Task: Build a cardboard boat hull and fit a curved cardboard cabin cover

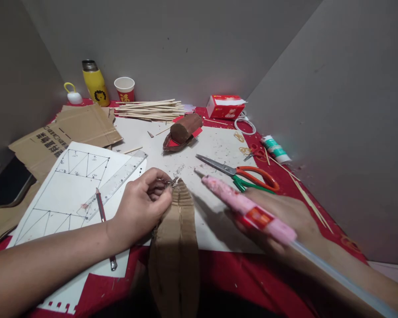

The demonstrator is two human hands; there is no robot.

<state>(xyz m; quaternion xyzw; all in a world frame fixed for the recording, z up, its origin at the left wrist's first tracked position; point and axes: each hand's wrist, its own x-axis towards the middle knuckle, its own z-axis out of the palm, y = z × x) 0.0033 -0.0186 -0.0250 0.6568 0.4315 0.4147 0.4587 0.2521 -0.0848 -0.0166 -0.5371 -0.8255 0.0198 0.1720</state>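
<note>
Between thumb and fingers, my left hand [144, 201] pinches the near-black, frayed tip of a long leaf-shaped cardboard piece [175, 238]. The cardboard is creased down its middle and runs toward me past the table edge. A pink hot glue gun [232, 198] is in my right hand [278, 216], with a clear glue stick [345, 271] coming out of its back. Its nozzle points up and left, a little right of the cardboard tip and apart from it. Just beyond the gun lie scissors [235, 170] with orange and green handles. Farther back stands a small brown model boat [185, 128] with red parts.
At left are a drawing sheet [66, 190], ruler [119, 181], pencil [101, 207], cardboard sheets [86, 126] and a phone [9, 181]. Wooden sticks [149, 109], a yellow bottle [96, 86], a paper cup [124, 90] and a red box [225, 107] line the back.
</note>
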